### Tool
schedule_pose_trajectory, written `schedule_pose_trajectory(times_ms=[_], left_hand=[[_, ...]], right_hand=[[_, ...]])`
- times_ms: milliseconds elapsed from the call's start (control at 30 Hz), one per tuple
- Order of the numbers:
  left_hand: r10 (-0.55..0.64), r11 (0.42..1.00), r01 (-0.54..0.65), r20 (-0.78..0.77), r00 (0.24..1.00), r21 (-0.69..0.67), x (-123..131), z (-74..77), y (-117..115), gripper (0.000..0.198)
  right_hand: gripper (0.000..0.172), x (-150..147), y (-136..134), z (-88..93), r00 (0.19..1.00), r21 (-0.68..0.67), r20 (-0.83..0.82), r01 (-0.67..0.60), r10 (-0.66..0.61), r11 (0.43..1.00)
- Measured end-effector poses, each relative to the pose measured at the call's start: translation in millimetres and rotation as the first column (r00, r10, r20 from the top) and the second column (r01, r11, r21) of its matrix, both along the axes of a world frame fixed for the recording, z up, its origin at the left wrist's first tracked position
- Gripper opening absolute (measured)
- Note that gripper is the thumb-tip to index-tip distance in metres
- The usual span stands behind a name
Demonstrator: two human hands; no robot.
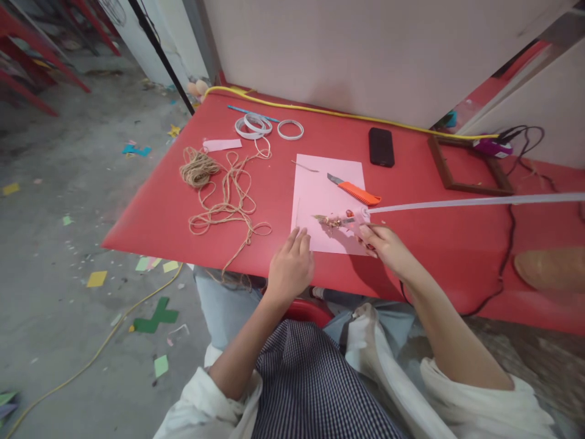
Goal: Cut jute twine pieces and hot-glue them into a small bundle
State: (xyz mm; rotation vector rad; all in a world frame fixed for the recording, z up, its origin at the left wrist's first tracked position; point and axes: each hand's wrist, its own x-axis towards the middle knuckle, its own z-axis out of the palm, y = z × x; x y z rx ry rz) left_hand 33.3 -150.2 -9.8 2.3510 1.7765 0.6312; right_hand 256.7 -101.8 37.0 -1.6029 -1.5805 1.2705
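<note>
In my right hand (386, 244) is a pink hot glue gun (358, 219), with my fingers wrapped round its handle. Its nozzle end is crusted brown and points left over a sheet of pink paper (326, 178). A long translucent glue stick (457, 203) runs out of its back to the right. My left hand (291, 265) rests on the paper's front left edge, fingers stretched out flat. On the sheet lie an orange box cutter (359, 191), blade toward the upper left, and a short piece of twine (305, 166). A thin strand shows near my left fingertips.
Loose jute twine (235, 195) trails from a bundle (198, 167) over the front edge of the red table (155, 213). Behind are tape rolls (256, 125), a pink strip (222, 145) and a phone (381, 147). A wooden frame (450, 177) and black cable (503, 268) lie right.
</note>
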Motion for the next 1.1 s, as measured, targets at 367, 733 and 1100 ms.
schedule_pose_trajectory(times_ms=[367,733,1100], left_hand=[[-0.012,1.000,0.012,0.008,1.000,0.012,0,-2.3,0,0.038],[-0.042,0.999,0.042,-0.026,0.999,-0.006,-3,8.0,0,0.037],[-0.150,0.986,0.132,-0.195,0.969,-0.101,9,17.0,17,0.057]], right_hand=[[0.052,20,-11,28.0,0.957,0.025,-0.234,0.184,-0.173,0.983],[0.042,76,-19,29.4,0.855,0.041,-0.305,0.452,-0.420,0.891],[0.031,69,-1,2.8,0.768,-0.231,-0.530,0.277,-0.360,0.932]])
